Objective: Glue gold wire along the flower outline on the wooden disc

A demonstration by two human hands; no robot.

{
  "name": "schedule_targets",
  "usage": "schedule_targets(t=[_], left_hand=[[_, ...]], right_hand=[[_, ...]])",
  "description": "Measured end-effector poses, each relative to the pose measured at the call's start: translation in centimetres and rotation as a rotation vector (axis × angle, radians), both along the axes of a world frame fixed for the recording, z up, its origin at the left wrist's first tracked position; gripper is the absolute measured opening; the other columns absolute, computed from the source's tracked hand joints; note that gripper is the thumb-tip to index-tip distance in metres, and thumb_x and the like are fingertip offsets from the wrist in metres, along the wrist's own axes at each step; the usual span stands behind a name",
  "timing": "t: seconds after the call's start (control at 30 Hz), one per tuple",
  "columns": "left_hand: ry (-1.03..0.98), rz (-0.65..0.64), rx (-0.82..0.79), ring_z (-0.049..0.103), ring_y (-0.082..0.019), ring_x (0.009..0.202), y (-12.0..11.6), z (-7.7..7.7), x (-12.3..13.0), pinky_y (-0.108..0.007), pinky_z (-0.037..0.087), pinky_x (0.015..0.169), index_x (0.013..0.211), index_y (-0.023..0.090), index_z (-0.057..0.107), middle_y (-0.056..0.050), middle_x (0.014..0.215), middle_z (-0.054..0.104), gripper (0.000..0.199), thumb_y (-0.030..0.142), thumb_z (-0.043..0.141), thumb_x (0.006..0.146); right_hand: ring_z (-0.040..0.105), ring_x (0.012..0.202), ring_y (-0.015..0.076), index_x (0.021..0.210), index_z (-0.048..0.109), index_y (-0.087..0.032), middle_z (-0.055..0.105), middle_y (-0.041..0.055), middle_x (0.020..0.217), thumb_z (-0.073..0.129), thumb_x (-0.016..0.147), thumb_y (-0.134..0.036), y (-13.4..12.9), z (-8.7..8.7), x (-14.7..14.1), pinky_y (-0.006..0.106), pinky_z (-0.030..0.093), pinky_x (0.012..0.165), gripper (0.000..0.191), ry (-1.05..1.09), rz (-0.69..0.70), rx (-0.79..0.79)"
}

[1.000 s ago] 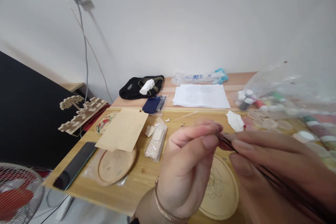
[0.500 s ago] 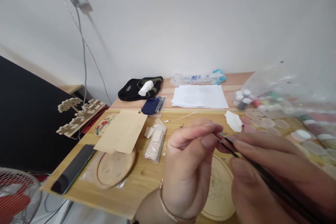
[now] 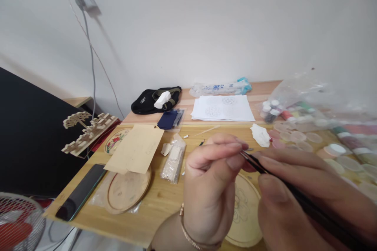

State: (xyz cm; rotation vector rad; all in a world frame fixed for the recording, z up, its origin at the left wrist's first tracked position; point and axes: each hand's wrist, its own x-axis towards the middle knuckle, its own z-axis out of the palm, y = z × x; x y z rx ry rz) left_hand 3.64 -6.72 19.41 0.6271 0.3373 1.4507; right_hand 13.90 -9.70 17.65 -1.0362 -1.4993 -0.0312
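Note:
My right hand (image 3: 297, 188) grips a pair of black tweezers (image 3: 304, 198), whose tips point left to the fingertips of my left hand. With thumb and index finger pressed together, my left hand (image 3: 216, 184) pinches something too small to make out where the tweezer tips meet it. A bracelet circles the left wrist. Below and partly behind both hands lies a round wooden plate (image 3: 247, 219) with a flower outline drawn on it.
To the right are small round lids (image 3: 313, 137), jars and plastic bags. A crumpled tissue (image 3: 260, 135) and printed sheets (image 3: 224, 108) lie behind the hands. Leftward are a beaded packet (image 3: 171, 170), brown paper (image 3: 135, 147), another round plate (image 3: 128, 194) and a phone (image 3: 81, 192).
The tweezer prongs have come closer together, their tips at the left fingertips. Both hands have otherwise hardly moved; the whole view has shifted slightly.

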Motion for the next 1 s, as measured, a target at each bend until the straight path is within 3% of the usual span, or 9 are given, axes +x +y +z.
schedule_targets(t=[0.33,0.47,0.63,0.87,1.0], left_hand=[[-0.010,-0.023,0.038,0.064,-0.005,0.074,-0.1,-0.2,-0.1,-0.011,0.056,0.067,0.073,0.028,0.078,0.005,0.082,0.067,0.011,0.020,0.085,0.070],[0.030,-0.002,0.016,0.063,-0.007,0.072,-0.1,-0.3,-0.1,-0.014,0.055,0.064,0.071,0.029,0.078,0.004,0.082,0.066,0.011,0.023,0.086,0.068],[0.035,-0.005,0.021,0.063,-0.006,0.069,0.1,-0.1,-0.1,-0.015,0.056,0.065,0.072,0.029,0.078,0.004,0.082,0.066,0.010,0.023,0.085,0.069],[0.056,0.009,0.032,0.064,-0.006,0.066,0.1,-0.1,-0.1,-0.015,0.057,0.064,0.071,0.030,0.078,0.004,0.080,0.067,0.010,0.025,0.086,0.068],[0.033,-0.015,0.043,0.065,-0.005,0.066,0.1,-0.2,-0.1,-0.014,0.057,0.065,0.072,0.029,0.078,0.006,0.080,0.067,0.011,0.022,0.086,0.069]], right_hand=[[0.070,0.103,0.0173,0.121,0.063,-0.045,0.069,-0.0109,0.118,0.067,0.083,-0.024,-0.1,-0.7,1.2,0.024,0.065,0.077,0.043,-0.077,-0.004,0.010],[0.071,0.099,0.0201,0.116,0.064,-0.048,0.070,-0.0127,0.116,0.068,0.082,-0.030,0.0,-0.6,0.7,0.028,0.067,0.075,0.038,-0.034,-0.026,-0.010],[0.071,0.097,0.0149,0.112,0.066,-0.043,0.071,-0.0125,0.111,0.068,0.081,-0.028,0.0,-0.3,0.3,0.021,0.064,0.081,0.034,-0.020,-0.027,0.009],[0.072,0.093,0.0217,0.109,0.068,-0.044,0.072,-0.0081,0.106,0.067,0.082,-0.032,-0.1,-0.6,0.9,0.033,0.066,0.077,0.030,-0.010,-0.043,-0.007],[0.070,0.098,0.0184,0.111,0.067,-0.042,0.071,-0.0073,0.109,0.067,0.083,-0.030,0.1,-0.4,0.8,0.028,0.064,0.083,0.030,-0.047,-0.029,-0.004]])
